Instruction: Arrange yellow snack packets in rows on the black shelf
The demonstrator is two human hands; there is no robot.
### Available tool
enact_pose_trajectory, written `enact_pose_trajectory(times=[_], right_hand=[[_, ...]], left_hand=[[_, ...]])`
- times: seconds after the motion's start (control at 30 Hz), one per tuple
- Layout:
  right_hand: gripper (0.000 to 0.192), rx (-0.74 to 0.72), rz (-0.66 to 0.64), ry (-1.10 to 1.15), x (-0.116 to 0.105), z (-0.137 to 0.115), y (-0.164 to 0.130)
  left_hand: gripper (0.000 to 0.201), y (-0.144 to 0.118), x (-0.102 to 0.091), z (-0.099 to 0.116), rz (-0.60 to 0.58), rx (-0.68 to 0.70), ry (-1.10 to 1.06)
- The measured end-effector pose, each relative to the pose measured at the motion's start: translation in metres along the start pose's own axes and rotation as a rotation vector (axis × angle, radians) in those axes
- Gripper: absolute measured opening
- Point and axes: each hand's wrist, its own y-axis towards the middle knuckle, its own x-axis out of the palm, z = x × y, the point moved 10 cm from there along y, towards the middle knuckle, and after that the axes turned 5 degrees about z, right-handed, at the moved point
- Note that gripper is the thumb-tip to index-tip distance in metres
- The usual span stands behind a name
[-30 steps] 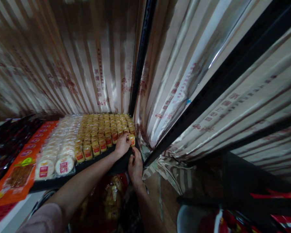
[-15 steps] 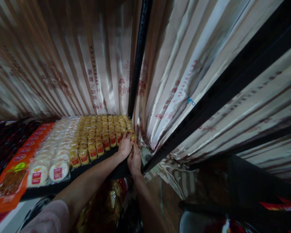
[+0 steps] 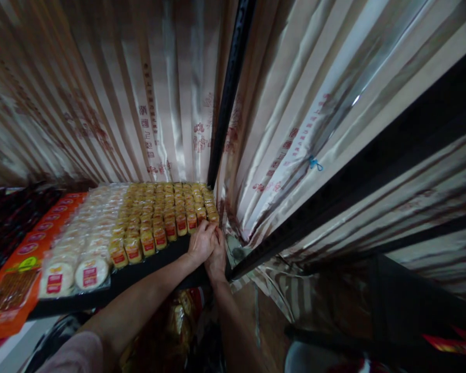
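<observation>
Backdrop: pleated cream curtain (image 3: 171, 103) with red printed characters hangs behind and to the right of both hands; a black upright pole (image 3: 227, 98) rises just above them.
Surface: black shelf (image 3: 147, 269) runs leftward from the hands, its front edge right under the knuckles.
Left hand (image 3: 202, 242): fingers curled down over the near right corner of the yellow packs, touching them. I cannot tell whether a single pack is pinched inside the curl.
Right hand (image 3: 216, 256): pressed against the left hand from the right, fingers folded at the shelf corner. Its grasp is hidden, so I cannot tell what, if anything, it holds.
Yellow snack packs (image 3: 166, 207): small red-labelled packs in tight rows, running away from the fingertips toward the curtain; the nearest row sits just beside the left thumb.
Change: 1 s ago the 2 hands were apart and the left one held 1 yellow pack at the row's end, clear to see; 0.5 s ago they met; now they sit clasped together at the corner and that pack no longer shows on its own.
Meaning: I judge the pack is pushed into line with the front row, and the hands are squaring the corner.
Left of the hands: round white packs (image 3: 89, 269), then flat orange packets (image 3: 11, 290), well apart from the grip.
Below the wrists: dim red-and-yellow packaging (image 3: 178, 316), blurred.
</observation>
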Motion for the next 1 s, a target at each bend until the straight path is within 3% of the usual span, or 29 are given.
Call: enact_pose_trajectory(times=[0.27,0.67,0.8,0.9,1.0], right_hand=[[0.053,-0.04,-0.152,-0.105,0.017,-0.003,0.002],[0.039,0.072,0.094,0.074,-0.013,0.006,0.003],[0.038,0.075,0.063,0.135,-0.025,-0.008,-0.001],[0.036,0.107,0.046,0.2,-0.035,-0.026,-0.018],[0.035,0.146,-0.05,0.291,-0.031,-0.052,-0.054]], left_hand=[[0.042,-0.002,0.01,-0.008,-0.079,-0.076,0.071],[0.044,-0.017,-0.007,-0.008,-0.058,-0.075,-0.08],[0.037,-0.051,-0.031,-0.011,0.027,-0.094,-0.182],[0.036,-0.096,-0.048,-0.016,0.035,-0.084,-0.276],[0.034,-0.149,-0.06,-0.031,0.012,-0.117,-0.318]])
